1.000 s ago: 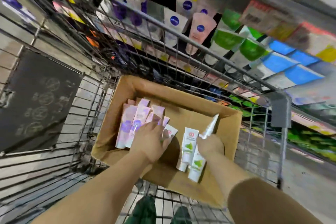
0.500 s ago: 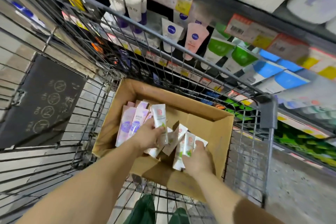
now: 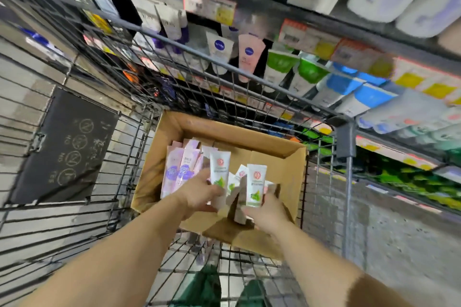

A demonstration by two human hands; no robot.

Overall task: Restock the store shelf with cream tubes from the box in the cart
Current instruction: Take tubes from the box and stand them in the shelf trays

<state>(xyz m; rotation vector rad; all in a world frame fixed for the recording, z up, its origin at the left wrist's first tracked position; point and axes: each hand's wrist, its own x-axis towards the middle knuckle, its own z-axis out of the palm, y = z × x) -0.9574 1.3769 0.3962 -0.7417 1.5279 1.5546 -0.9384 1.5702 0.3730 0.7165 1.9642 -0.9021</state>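
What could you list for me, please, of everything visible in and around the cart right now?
Cardboard box: one, brown, open, inside the cart.
Pink-purple tubes: several, stacked at the box's left side.
White-green tubes: a few; one upright in each hand, more between them.
Wire cart: one, grey metal, around the box.
Black sign: one, on the cart's left wall, circled symbols.
Shelf tubes: many, white, pink, green, blue, beyond the cart.
Price labels: several, orange and yellow, on shelf edges.
Left hand: fingers around a white-green tube.
Right hand: holding another white-green tube.

Dim store light; motion blur; edges warped.
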